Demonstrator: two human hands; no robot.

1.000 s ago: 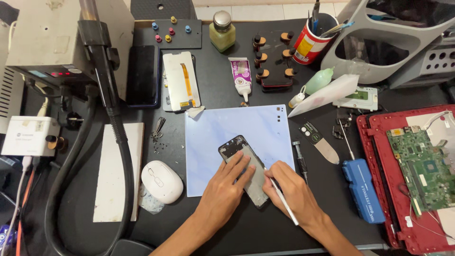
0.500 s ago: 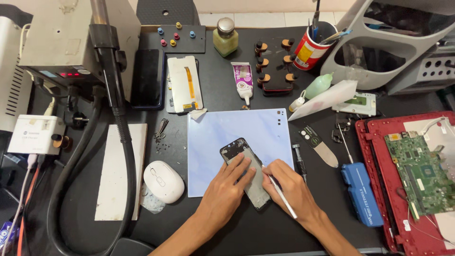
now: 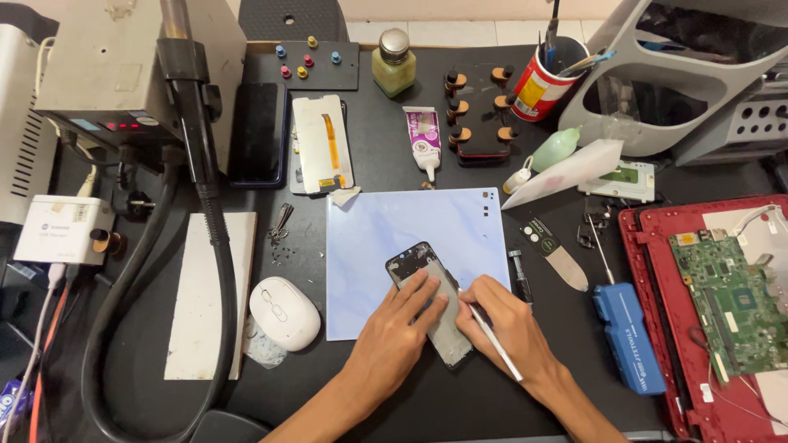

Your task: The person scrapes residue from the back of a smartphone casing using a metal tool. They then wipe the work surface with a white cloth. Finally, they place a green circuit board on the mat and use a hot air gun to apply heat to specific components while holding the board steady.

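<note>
Two hands on a phone frame [image 3: 431,302] lying on the pale blue mat [image 3: 386,238]: left hand [image 3: 396,336] flat, pressing it; right hand [image 3: 509,326], grip closed around a thin white tool [image 3: 495,343] at its right edge.

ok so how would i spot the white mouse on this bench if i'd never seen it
Start at the pale blue mat in the middle of the black bench, where the left hand presses on an opened phone. Look just off the mat's lower left edge: the white mouse lies there, right of a long white slab. It is the only rounded, egg-shaped white thing; its neighbours are flat.
</note>
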